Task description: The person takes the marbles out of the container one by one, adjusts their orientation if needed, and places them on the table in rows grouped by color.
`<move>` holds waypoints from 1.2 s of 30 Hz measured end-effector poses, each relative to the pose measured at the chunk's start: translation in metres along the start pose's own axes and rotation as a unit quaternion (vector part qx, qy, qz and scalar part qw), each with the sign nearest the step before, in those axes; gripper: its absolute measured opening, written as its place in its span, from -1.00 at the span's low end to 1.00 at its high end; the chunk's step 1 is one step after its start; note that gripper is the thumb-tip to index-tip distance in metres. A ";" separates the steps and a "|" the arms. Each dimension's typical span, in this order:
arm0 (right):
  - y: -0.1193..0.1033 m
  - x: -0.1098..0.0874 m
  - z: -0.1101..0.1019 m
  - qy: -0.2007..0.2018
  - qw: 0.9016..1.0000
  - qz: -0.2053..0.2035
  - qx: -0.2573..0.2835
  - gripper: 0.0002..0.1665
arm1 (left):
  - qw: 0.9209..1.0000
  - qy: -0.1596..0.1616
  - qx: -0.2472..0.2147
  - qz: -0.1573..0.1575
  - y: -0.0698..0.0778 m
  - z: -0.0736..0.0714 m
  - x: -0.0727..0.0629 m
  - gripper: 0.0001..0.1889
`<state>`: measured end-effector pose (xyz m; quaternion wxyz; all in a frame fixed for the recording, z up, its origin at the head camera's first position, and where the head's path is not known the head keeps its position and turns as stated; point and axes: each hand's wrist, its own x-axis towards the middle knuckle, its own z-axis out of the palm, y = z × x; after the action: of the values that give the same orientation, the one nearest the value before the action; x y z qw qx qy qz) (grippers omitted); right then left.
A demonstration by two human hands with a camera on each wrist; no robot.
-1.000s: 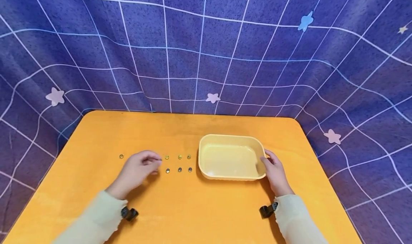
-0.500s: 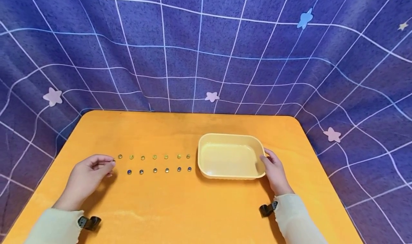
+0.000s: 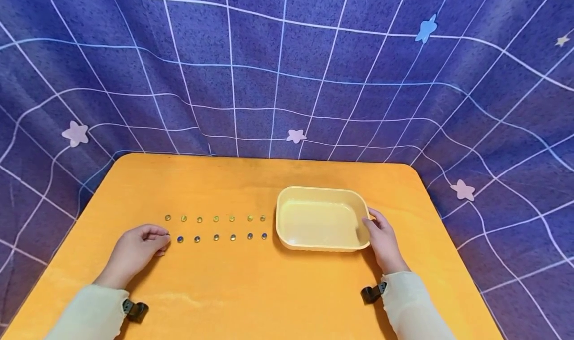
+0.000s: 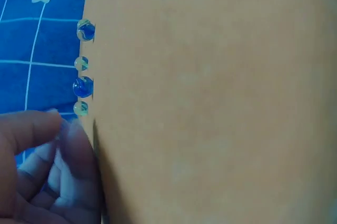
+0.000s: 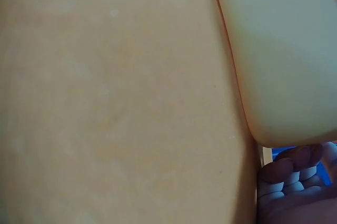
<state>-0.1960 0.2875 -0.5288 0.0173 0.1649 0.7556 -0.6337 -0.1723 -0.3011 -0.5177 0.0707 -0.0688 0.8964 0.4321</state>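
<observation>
Glass marbles lie on the orange table in two rows: yellowish ones (image 3: pixel 216 219) at the back, blue ones (image 3: pixel 216 238) in front. My left hand (image 3: pixel 140 250) is low at the left end of the front row, thumb and fingertips pinching a small marble, mostly hidden by the fingers. Just beyond those fingertips, the left wrist view shows a blue marble (image 4: pixel 83 87). At the right, my right hand (image 3: pixel 382 240) grips the short side of a pale yellow plastic tub (image 3: pixel 323 247), thumb over the rim and fingers outside. Nothing lies in the tub.
The orange table (image 3: pixel 251 300) ends at the back against a blue curtain (image 3: pixel 251 81) with white grid lines and stars. A black wrist camera (image 3: pixel 135 311) sits on the left sleeve, another camera (image 3: pixel 373 293) on the right.
My left hand has swung left from beside the middle of the rows, uncovering more marbles, then shifted slightly right and nearer to the front row's end. The right hand and tub stay put.
</observation>
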 end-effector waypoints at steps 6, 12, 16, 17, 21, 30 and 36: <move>0.000 0.000 -0.002 -0.003 1.000 -0.001 0.002 -0.44 | 1.000 -0.010 0.005 -0.022 -0.004 -0.001 0.002 -0.62; 0.005 -0.002 0.000 -0.007 1.000 0.010 0.003 -0.43 | 0.999 -0.014 0.002 -0.035 -0.013 0.003 0.002 -0.66; 0.008 -0.003 0.002 -0.005 1.000 0.006 0.003 -0.45 | 0.999 -0.010 0.000 -0.037 -0.016 0.004 0.001 -0.67; 0.008 -0.003 0.002 -0.004 1.000 0.005 0.002 -0.46 | 0.999 -0.010 0.001 -0.037 -0.015 0.003 0.000 -0.66; 0.008 -0.004 0.003 -0.002 1.000 0.005 0.001 -0.46 | 0.999 -0.010 0.013 -0.038 -0.014 0.002 -0.001 -0.66; 0.005 -0.001 0.001 -0.001 1.000 0.008 0.001 -0.46 | 0.999 -0.005 0.023 -0.034 -0.008 0.002 0.000 -0.65; 0.002 0.000 -0.001 -0.006 1.000 0.003 0.005 -0.44 | 1.000 -0.001 0.013 -0.028 -0.005 0.002 0.001 -0.64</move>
<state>-0.1952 0.2887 -0.5304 0.0230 0.1628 0.7518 -0.6385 -0.1724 -0.3028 -0.5228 0.0850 -0.0927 0.8996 0.4182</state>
